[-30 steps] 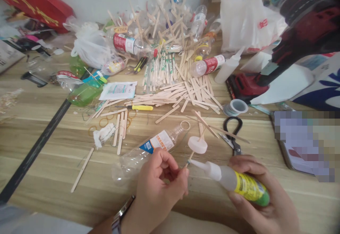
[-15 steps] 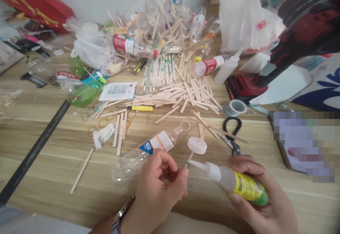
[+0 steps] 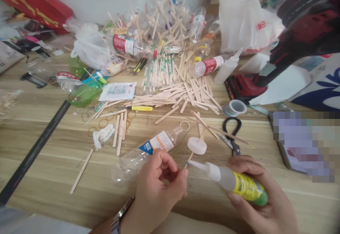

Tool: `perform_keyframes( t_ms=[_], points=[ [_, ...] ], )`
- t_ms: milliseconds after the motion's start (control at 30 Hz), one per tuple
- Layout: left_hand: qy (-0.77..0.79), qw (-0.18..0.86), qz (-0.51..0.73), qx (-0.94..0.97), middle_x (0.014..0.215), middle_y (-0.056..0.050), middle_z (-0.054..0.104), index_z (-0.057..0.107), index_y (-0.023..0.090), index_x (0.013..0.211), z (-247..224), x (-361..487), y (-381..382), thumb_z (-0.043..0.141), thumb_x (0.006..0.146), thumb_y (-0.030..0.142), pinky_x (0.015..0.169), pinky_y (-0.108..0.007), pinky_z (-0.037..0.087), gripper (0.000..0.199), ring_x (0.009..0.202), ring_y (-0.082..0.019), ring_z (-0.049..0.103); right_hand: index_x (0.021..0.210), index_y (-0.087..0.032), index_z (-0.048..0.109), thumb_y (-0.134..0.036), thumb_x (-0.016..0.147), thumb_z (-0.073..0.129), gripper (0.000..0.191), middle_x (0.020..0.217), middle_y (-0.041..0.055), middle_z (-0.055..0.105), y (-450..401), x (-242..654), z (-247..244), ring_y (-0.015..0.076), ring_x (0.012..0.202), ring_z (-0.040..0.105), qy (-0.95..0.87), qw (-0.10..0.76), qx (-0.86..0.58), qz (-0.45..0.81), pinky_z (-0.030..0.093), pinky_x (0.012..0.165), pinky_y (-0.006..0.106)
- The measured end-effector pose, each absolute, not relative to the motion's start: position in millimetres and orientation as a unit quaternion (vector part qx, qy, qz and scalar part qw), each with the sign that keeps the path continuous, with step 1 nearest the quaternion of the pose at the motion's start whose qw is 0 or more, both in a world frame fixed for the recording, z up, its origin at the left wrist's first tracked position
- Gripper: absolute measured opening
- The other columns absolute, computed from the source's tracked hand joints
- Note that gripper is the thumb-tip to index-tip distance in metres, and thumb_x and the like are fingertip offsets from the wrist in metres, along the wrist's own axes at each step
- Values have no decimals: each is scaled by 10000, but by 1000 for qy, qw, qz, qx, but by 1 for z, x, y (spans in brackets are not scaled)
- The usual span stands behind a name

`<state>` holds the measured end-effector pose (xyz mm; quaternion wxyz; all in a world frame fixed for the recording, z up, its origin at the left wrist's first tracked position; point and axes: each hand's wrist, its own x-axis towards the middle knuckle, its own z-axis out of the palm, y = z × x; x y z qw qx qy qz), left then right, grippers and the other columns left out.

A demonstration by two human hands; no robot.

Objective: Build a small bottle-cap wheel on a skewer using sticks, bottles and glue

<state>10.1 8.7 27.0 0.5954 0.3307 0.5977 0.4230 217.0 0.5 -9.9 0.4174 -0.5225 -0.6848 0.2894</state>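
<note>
My left hand [image 3: 166, 182] pinches a thin wooden stick [image 3: 191, 155] that runs through a white round bottle cap [image 3: 197, 146]. A dark greenish band wraps the stick just above my fingertips. My right hand [image 3: 262, 195] is closed around a glue bottle [image 3: 243, 184] with a yellow label and green base, tipped on its side. Its white nozzle [image 3: 198, 165] points left, and the tip meets the stick at the band, below the cap. Behind my left hand lies a clear plastic bottle [image 3: 148, 152] with a blue and white label.
Black-handled scissors [image 3: 232, 135] lie beyond my right hand, near a small grey spool [image 3: 234, 108]. A phone [image 3: 300, 145] is at the right. Loose craft sticks [image 3: 193, 90], bottles and a yellow-handled tool [image 3: 142, 108] spread across the back. A red and black power tool [image 3: 247, 85] stands at right.
</note>
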Motion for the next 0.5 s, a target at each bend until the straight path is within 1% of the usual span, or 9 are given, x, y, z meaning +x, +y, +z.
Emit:
perform_keyframes(
  t_ms=[500],
  points=[
    [600,598,417,329,518,91,511,380,215,695,26,10,8,717,720,253,421,-136,397,340,417,-61,551,983,-270,558,-262,785,645,216,926,47,602,1,217,-9,221,822,637,-693,419,-524,264,532,657,288]
  ],
)
